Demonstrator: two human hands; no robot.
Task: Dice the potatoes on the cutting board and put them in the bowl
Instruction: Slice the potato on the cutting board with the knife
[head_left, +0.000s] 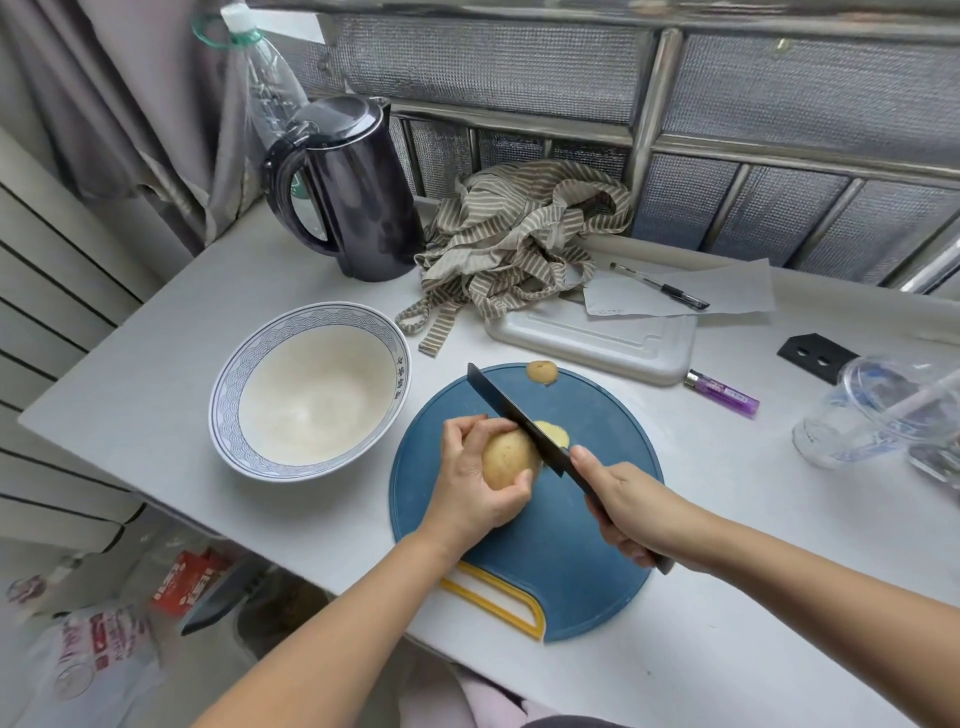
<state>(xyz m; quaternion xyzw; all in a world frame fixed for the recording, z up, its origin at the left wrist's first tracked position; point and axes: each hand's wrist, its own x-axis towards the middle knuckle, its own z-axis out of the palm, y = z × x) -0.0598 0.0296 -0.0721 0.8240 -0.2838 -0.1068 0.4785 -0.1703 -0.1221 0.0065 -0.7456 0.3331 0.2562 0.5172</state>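
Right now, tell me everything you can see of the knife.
The knife is all black, with a long straight blade and a slim handle. The right hand grips the handle, one fingertip forward on the blade's heel. The blade slants over the blue cutting board, tip toward the far left, its edge in the potato that the left hand holds.

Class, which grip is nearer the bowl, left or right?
Left. The left grip holds the potato just right of the bowl; the right grip holds the knife farther right.
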